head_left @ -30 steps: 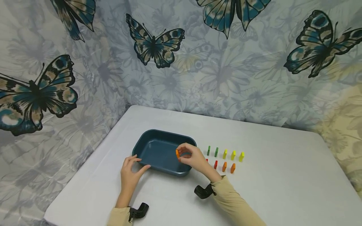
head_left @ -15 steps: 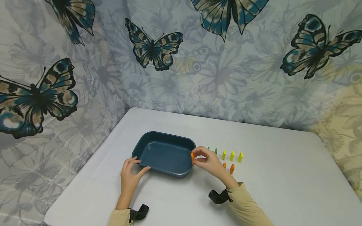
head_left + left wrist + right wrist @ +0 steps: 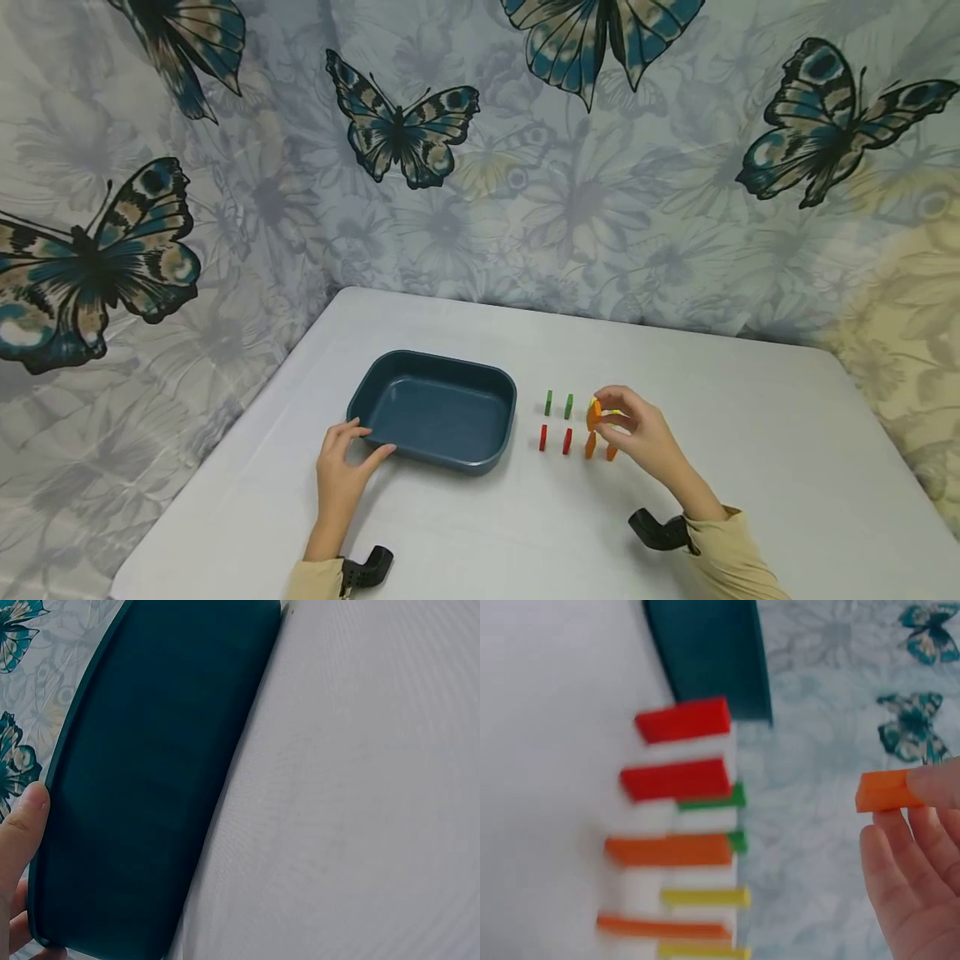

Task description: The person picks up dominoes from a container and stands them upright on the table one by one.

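Observation:
A dark teal tray [image 3: 442, 421] lies on the white table. My left hand [image 3: 341, 471] holds its near-left corner, thumb against the near rim and fingers on the left side. Between thumb and fingertips my right hand [image 3: 651, 437] pinches an orange domino [image 3: 885, 790], raised over the right part of two rows of standing dominoes. The near row has two red dominoes [image 3: 676, 780] and two orange dominoes [image 3: 667, 850]. Behind them stand two green dominoes [image 3: 568, 407] and yellow dominoes [image 3: 705, 897], which the right hand partly covers in the head view.
Right of the tray, a narrow strip of white table [image 3: 480, 533] separates it from the dominoes. A butterfly-patterned cloth [image 3: 585, 208] hangs behind the table and along its left side. Each wrist carries a black camera mount [image 3: 660, 531].
My right hand has carried the orange domino from over the tray's right part to the right, above the standing dominoes, uncovering the red and green ones. The left hand stays at the tray's corner.

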`<state>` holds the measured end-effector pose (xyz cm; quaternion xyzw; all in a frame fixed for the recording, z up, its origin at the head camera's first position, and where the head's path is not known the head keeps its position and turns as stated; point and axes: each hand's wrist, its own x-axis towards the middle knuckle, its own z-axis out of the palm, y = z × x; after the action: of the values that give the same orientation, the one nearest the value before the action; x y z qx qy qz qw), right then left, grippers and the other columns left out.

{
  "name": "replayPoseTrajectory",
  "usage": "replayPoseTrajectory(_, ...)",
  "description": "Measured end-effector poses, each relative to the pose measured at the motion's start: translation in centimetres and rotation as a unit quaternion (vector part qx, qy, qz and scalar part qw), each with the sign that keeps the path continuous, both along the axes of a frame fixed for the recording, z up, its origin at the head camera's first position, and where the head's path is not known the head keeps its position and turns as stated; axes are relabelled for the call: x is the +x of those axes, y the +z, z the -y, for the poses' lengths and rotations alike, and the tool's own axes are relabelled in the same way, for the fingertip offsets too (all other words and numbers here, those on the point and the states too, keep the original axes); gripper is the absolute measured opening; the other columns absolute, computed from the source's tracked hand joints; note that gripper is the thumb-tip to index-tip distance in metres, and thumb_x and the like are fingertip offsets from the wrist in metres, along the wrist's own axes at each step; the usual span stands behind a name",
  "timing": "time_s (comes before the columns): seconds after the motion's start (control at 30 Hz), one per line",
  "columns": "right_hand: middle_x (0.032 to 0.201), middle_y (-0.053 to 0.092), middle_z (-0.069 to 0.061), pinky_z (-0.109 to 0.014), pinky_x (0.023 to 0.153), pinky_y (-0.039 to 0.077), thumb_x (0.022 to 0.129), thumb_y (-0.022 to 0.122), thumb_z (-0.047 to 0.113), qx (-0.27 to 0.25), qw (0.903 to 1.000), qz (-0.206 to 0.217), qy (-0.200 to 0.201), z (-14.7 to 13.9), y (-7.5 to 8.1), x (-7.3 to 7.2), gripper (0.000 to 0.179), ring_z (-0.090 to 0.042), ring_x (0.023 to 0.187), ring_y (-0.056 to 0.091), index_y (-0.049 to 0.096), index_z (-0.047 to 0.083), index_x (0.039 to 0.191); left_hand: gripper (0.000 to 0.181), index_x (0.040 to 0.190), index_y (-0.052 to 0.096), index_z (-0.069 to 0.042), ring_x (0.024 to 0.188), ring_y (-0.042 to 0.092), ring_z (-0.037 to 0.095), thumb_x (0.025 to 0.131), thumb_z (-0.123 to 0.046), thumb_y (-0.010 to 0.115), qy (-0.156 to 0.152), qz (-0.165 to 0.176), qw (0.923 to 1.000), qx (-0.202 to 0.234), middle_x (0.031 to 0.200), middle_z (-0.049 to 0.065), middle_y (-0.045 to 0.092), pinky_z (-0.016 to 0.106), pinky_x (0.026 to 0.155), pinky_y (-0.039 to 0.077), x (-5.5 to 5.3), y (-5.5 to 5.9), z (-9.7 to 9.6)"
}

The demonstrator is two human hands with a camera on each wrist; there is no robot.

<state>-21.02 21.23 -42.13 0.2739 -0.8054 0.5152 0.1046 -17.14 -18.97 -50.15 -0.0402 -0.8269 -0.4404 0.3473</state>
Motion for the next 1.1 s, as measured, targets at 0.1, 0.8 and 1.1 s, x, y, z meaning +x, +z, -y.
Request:
replayPoseTrajectory(0.1, 0.100, 0.056, -0.019, -0.025, 0.073, 0.051, 0.072, 0.063, -0.018, 0.010, 0.9999, -0.005, -0.004, -1.5, -0.6, 0.3, 0.041, -0.009, 0.090, 0.055, 0.053, -0.008, 0.110, 0.039, 0.087, 0.063, -0.003, 0.102, 0.049, 0.031, 0.055, -0.009, 0.085, 0.005, -0.001, 1.0000, -0.003, 0.108, 0.014, 0.054, 0.035, 0.087, 0.039, 0.3, 0.0, 0.2)
replayPoseTrajectory(0.8, 0.094, 0.058, -0.019, -0.020, 0.066, 0.051, 0.068, 0.066, -0.018, 0.079, 0.9915, 0.034, -0.097, -6.1, -5.3, 0.5, 0.036, -0.007, 0.081, 0.057, 0.057, -0.011, 0.101, 0.037, 0.087, 0.064, -0.002, 0.102, 0.049, 0.030, 0.057, -0.009, 0.084, -0.007, -0.016, 0.9998, 0.005, 0.107, 0.015, 0.054, 0.024, 0.091, 0.036, -0.5, 0.4, 0.4)
replayPoseTrajectory(1.1, 0.094, 0.060, -0.014, -0.017, 0.069, 0.049, 0.070, 0.067, -0.013, 0.102, 0.9839, 0.085, -0.120, -6.8, -6.3, 0.7, 0.034, -0.004, 0.083, 0.055, 0.058, -0.006, 0.102, 0.038, 0.089, 0.064, 0.000, 0.102, 0.048, 0.030, 0.058, -0.007, 0.084, -0.013, -0.006, 0.9999, 0.004, 0.107, 0.015, 0.054, 0.021, 0.090, 0.035, -0.2, -0.1, 0.1)
